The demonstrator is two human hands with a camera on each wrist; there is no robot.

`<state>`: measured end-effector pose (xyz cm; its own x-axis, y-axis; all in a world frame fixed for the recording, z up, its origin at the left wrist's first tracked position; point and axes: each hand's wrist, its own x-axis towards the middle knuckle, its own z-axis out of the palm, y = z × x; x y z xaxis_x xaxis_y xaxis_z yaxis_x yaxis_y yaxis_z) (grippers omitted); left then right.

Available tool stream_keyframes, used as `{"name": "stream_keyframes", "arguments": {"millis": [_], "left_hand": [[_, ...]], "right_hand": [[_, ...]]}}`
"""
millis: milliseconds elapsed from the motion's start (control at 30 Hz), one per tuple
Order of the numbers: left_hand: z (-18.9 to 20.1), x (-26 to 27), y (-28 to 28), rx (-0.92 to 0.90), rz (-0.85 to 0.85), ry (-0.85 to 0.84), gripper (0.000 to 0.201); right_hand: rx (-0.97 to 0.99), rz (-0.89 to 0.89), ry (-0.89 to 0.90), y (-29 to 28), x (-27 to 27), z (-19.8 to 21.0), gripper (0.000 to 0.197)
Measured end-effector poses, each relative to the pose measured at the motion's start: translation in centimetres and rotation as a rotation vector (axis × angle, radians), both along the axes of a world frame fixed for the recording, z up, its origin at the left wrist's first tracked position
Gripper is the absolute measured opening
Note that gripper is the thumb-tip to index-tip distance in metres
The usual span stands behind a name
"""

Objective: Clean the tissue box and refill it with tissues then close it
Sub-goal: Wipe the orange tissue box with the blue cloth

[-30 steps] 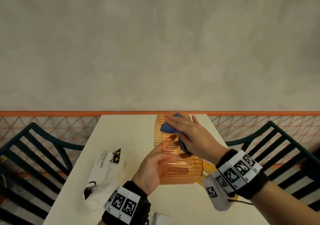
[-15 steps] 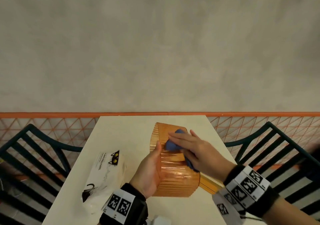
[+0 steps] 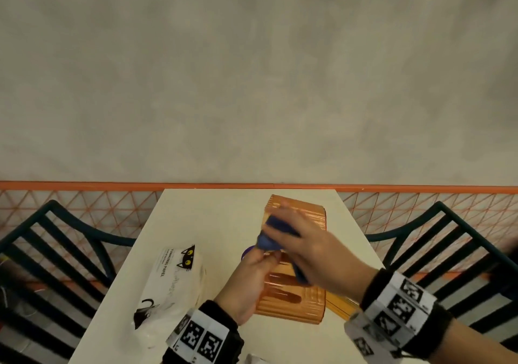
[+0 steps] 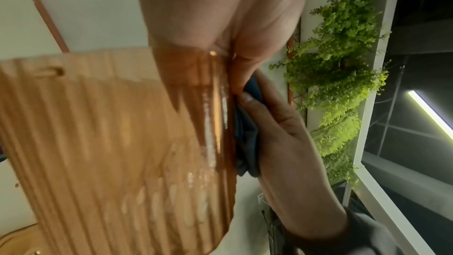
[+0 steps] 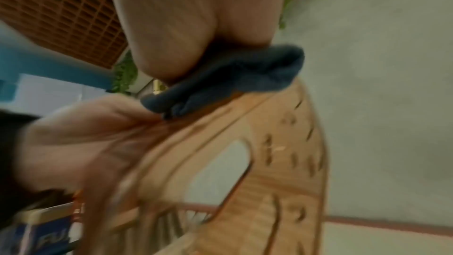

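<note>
An orange see-through ribbed tissue box (image 3: 294,296) lies lengthwise on the white table (image 3: 218,215). My left hand (image 3: 260,262) grips its left wall, with the fingers showing through the plastic from inside. My right hand (image 3: 294,232) holds a blue cloth (image 3: 269,240) and presses it against the box's upper left edge, just beyond the left thumb. In the left wrist view the cloth (image 4: 247,133) is squeezed between the right hand (image 4: 282,133) and the box (image 4: 110,143). In the blurred right wrist view the cloth (image 5: 232,77) sits on the box rim (image 5: 269,162). A white tissue pack (image 3: 173,276) with a cat print lies to the left.
A flat wooden panel (image 3: 340,305) pokes out from under the box at its right. Something small and purple (image 3: 248,251) shows behind my left hand. Dark slatted chairs (image 3: 56,251) (image 3: 437,240) flank the narrow table, with an orange mesh fence (image 3: 84,204) and a grey wall behind.
My right hand has drawn the blue cloth from the box's far end back toward my left thumb. The left hand keeps its grip on the box.
</note>
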<state>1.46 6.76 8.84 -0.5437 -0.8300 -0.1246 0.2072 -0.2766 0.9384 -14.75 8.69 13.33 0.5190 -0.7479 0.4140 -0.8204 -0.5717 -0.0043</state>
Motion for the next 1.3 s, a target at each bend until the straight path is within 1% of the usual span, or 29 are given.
{"name": "stream_keyframes", "arguments": {"millis": [67, 100, 167, 233, 267, 300, 333, 400, 433, 467, 500, 533, 600, 633, 700, 767, 867, 933, 967, 1000, 1067, 1133, 1200, 1233, 1300], "left_hand": [[0.2, 0.1, -0.2, -0.071, 0.014, -0.023, 0.027], [0.3, 0.1, -0.3, -0.093, 0.023, -0.032, 0.026], [0.6, 0.4, -0.4, -0.120, 0.032, -0.044, 0.024], [0.6, 0.4, -0.6, -0.174, 0.036, -0.086, 0.026], [0.6, 0.5, -0.7, -0.199, 0.033, -0.108, 0.027], [0.4, 0.6, -0.8, -0.215, 0.033, -0.124, 0.028], [0.2, 0.8, -0.8, -0.226, 0.030, -0.131, 0.028], [-0.2, 1.0, -1.0, -0.250, 0.038, -0.133, 0.028], [-0.4, 1.1, -1.0, -0.273, 0.053, -0.145, 0.027], [-0.6, 1.2, -0.9, -0.303, 0.062, -0.168, 0.025], [-0.8, 1.3, -0.7, -0.328, 0.061, -0.194, 0.024], [-1.0, 1.4, -0.6, -0.349, 0.047, -0.216, 0.025], [-1.0, 1.7, -0.1, -0.422, 0.002, -0.292, 0.028], [-1.0, 1.8, 0.0, -0.465, -0.014, -0.345, 0.030], [-0.9, 1.9, -0.1, -0.521, -0.030, -0.419, 0.031], [-0.7, 2.0, -0.6, -0.544, -0.031, -0.464, 0.031], [-0.9, 2.4, -1.3, -0.546, 0.001, -0.476, 0.031], [-1.4, 2.5, -1.3, -0.484, 0.023, -0.465, 0.030], [-1.6, 2.4, -1.3, -0.472, 0.027, -0.473, 0.030], [-1.7, 2.4, -1.2, -0.484, 0.017, -0.493, 0.031], [-1.8, 2.2, -0.8, -0.569, -0.027, -0.540, 0.034], [-1.3, 2.2, -0.3, -0.719, -0.088, -0.611, 0.041], [-0.6, 2.6, -0.3, -0.887, -0.108, -0.721, 0.045], [-0.4, 2.9, -0.6, -0.961, -0.101, -0.776, 0.043], [-0.4, 3.6, -1.0, -1.033, -0.083, -0.840, 0.039]], "right_hand": [[0.044, 0.079, 0.026, -0.1, 0.5, -0.2, 0.045], [0.051, 0.077, -0.008, -0.9, 0.1, 0.2, 0.046], [0.080, 0.010, -0.141, -3.0, -1.2, 1.1, 0.046], [0.157, -0.098, -0.323, -4.9, -2.6, 2.6, 0.045], [0.195, -0.142, -0.380, -5.4, -3.0, 3.2, 0.043], [0.207, -0.168, -0.390, -5.5, -2.9, 3.5, 0.042], [0.178, -0.169, -0.366, -5.1, -2.5, 3.6, 0.042], [0.071, -0.092, -0.241, -3.8, -1.0, 2.9, 0.045], [0.050, -0.035, -0.202, -3.1, -0.4, 2.4, 0.046], [0.061, 0.009, -0.202, -2.8, -0.1, 2.2, 0.046], [0.112, 0.024, -0.245, -2.9, -0.2, 2.2, 0.045], [0.199, 0.001, -0.330, -3.3, -0.8, 2.6, 0.043], [0.438, -0.136, -0.529, -4.8, -2.5, 3.9, 0.037], [0.540, -0.222, -0.550, -5.4, -3.3, 4.4, 0.035], [0.634, -0.328, -0.499, -6.3, -4.0, 4.8, 0.035], [0.616, -0.342, -0.526, -6.3, -3.6, 4.6, 0.037], [0.486, -0.212, -0.628, -4.1, -2.0, 3.8, 0.041], [0.380, -0.132, -0.612, -2.6, -0.9, 2.7, 0.043], [0.358, -0.108, -0.615, -2.3, -0.7, 2.4, 0.042], [0.376, -0.118, -0.650, -2.2, -0.7, 2.2, 0.041], [0.481, -0.202, -0.776, -3.4, -1.1, 2.8, 0.036], [0.596, -0.257, -0.858, -4.9, -1.9, 4.0, 0.031], [0.679, -0.267, -0.898, -5.8, -2.6, 4.7, 0.029], [0.703, -0.275, -0.891, -6.0, -2.9, 4.6, 0.032], [0.739, -0.336, -0.830, -5.7, -3.2, 3.7, 0.052]]}}
